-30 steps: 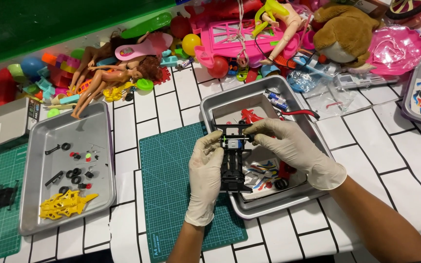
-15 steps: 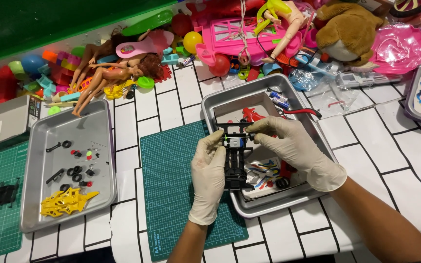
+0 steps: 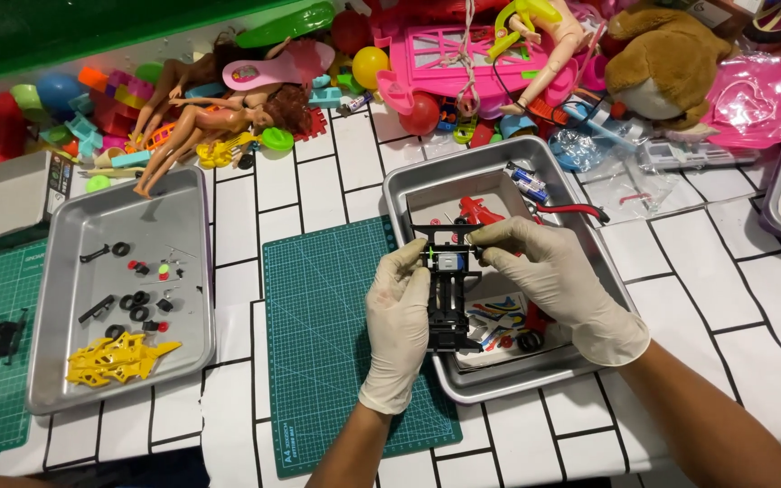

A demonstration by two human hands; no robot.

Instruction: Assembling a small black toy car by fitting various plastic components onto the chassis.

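- The bench, white tile with dark joints, carries everything; places below are given relative to the right-hand metal tray.
- A heap of toys, dolls, a pink plastic piece and a plush animal, lies beyond the tray along the far edge.
- A second metal tray sits well to the left of it, holding small black wheels and a yellow plastic part.
- A green cutting mat lies just left of the tray, touching its edge.
- The left hand, gloved, has its grip closed on the near left side of the black toy-car chassis.
- The right hand, gloved, pinches the chassis's far right end, fingertips at the front crossbar.
- The chassis is held over the tray's left rim, long axis running away from the person; both hands touch it, the left along its length, the right at its far end.
- Compared with a second ago, hands and chassis sit in much the same spot; only the fingers have shifted slightly.
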